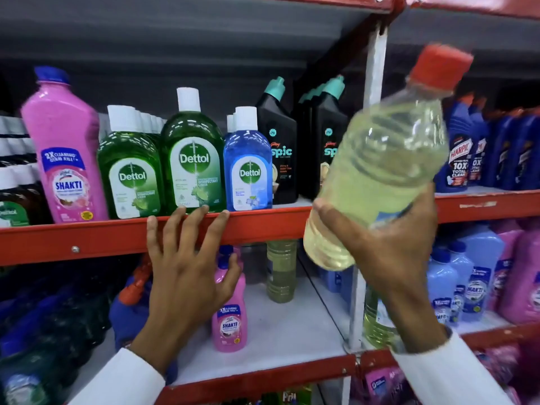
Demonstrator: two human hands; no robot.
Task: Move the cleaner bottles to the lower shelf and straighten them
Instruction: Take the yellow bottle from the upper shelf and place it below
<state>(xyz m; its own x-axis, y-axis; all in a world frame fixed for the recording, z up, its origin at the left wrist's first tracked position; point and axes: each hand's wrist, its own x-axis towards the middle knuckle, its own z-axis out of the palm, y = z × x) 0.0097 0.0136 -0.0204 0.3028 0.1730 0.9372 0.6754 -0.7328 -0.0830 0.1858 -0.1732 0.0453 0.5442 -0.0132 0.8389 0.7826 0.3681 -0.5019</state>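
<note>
On the lower shelf, one cleaner bottle stands behind and right of another.

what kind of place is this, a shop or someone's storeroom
Most likely a shop's cleaning-products aisle. Red metal shelving holds rows of identical branded goods facing outward: Dettol bottles, black Spic bottles and blue Harpic bottles. The right hand holds a yellow cleaner bottle.
</note>
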